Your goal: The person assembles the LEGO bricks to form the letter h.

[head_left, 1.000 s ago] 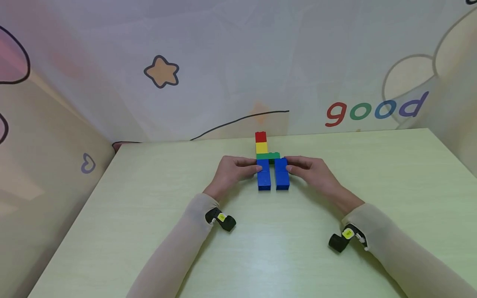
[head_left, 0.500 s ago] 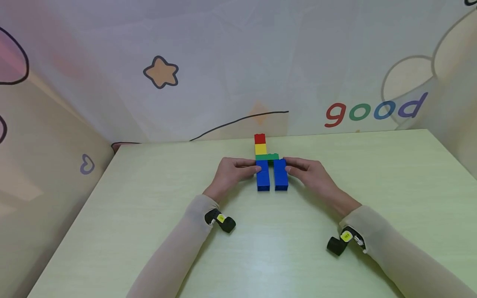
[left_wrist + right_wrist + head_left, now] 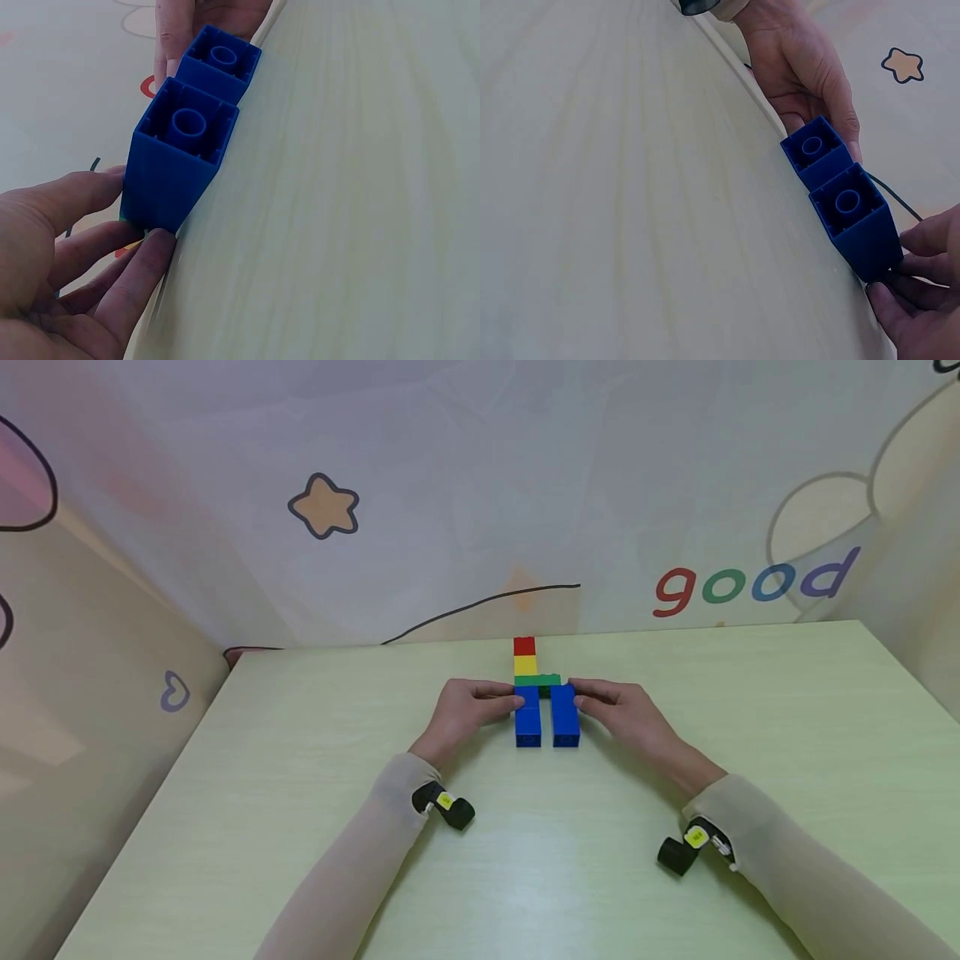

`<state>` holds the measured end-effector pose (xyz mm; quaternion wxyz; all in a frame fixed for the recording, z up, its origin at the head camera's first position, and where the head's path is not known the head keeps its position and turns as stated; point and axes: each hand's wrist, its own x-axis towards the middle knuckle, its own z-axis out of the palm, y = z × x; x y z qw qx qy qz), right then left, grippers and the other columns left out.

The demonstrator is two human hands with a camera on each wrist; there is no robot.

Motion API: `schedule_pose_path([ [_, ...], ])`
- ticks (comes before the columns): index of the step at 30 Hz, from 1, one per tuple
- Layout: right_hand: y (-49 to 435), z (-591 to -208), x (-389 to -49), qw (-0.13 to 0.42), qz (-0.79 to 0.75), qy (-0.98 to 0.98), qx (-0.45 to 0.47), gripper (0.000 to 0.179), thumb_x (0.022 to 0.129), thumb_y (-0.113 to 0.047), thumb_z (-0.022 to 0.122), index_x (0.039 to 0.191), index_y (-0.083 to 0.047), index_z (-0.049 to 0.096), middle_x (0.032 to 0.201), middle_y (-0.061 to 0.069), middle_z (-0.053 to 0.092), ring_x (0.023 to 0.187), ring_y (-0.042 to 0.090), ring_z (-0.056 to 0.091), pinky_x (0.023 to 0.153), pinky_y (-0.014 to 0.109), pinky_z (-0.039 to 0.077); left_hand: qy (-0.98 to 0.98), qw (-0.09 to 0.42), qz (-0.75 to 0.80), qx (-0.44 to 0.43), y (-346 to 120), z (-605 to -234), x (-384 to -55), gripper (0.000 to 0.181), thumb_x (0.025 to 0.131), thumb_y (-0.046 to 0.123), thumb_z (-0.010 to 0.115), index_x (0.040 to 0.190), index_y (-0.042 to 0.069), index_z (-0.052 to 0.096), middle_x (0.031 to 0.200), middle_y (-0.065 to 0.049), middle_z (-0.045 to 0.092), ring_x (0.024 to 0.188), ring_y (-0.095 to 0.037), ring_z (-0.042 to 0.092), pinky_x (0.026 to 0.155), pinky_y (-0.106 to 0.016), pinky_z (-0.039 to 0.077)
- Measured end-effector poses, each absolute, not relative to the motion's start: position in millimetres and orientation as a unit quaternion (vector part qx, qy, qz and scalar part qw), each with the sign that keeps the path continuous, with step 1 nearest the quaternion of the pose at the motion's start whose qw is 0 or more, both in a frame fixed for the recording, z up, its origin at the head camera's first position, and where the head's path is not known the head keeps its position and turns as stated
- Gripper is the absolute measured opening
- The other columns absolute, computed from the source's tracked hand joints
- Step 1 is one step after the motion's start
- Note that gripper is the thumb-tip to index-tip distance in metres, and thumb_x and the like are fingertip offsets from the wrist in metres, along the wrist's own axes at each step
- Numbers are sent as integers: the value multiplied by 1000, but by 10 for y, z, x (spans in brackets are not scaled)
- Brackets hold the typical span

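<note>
A figure of toy building bricks lies in front of me near the back of the table, its red brick point(image 3: 524, 646) farthest away. Behind a green brick point(image 3: 534, 680) comes a yellow brick point(image 3: 525, 665). Two blue brick legs, the left leg point(image 3: 528, 727) and the right leg point(image 3: 566, 718), point toward me side by side with a gap. My left hand point(image 3: 467, 714) pinches the left leg's outer side between thumb and fingers; my right hand point(image 3: 632, 714) does likewise on the right leg. Hollow leg ends point(image 3: 188, 124) show in both wrist views.
The pale table point(image 3: 495, 877) stretches around the bricks. Behind it rises a printed backdrop point(image 3: 480, 510) with a star and the word "good". Each sleeve carries a black wrist camera, the left camera point(image 3: 453, 810) and the right camera point(image 3: 678, 853).
The red and yellow end has sunk lower in the head view, and the figure has tilted slightly. Both hands keep their hold on the blue legs and barely move.
</note>
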<state>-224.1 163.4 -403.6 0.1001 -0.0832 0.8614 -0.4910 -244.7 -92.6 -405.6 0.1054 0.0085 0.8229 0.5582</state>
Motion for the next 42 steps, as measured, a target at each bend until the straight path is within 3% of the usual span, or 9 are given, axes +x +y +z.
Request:
schedule_pose_path([
  [6,1632,-4040,-2232,111,-476,868,-86,61,108,-35,65,160,-8,48,159,21,50,147,43,44,115,58,44,823,109,558,5,-920,-4064,-2438,33,96,30,83,125,14,81,117,-1,78,111,-19,72,107,-42,53],
  [10,1637,-4045,-2225,104,-467,873,-90,63,106,-33,69,159,-7,48,157,22,51,144,44,47,113,57,47,823,107,558,7,-915,-4062,-2432,33,96,29,83,125,14,80,117,-1,78,113,-20,72,107,-42,53],
  [26,1673,-4070,-2239,94,-476,869,-95,63,106,-33,69,159,-6,49,157,21,52,144,42,48,115,57,45,824,106,556,19,-913,-4068,-2446,34,96,32,83,125,15,81,116,0,78,111,-19,71,105,-41,54],
  [35,1697,-4021,-2271,99,-486,864,-82,60,110,-43,57,158,-8,51,158,18,51,148,40,44,118,59,40,809,106,578,6,-984,-4056,-2453,38,99,35,79,128,12,78,120,-3,76,103,-17,75,105,-38,55],
  [42,1814,-3888,-2310,66,-448,886,-103,58,110,-44,56,156,-8,54,155,17,55,146,41,45,117,61,41,849,60,523,48,-1158,-3998,-2443,46,102,40,74,135,8,73,126,-4,74,108,-21,73,100,-39,58],
])
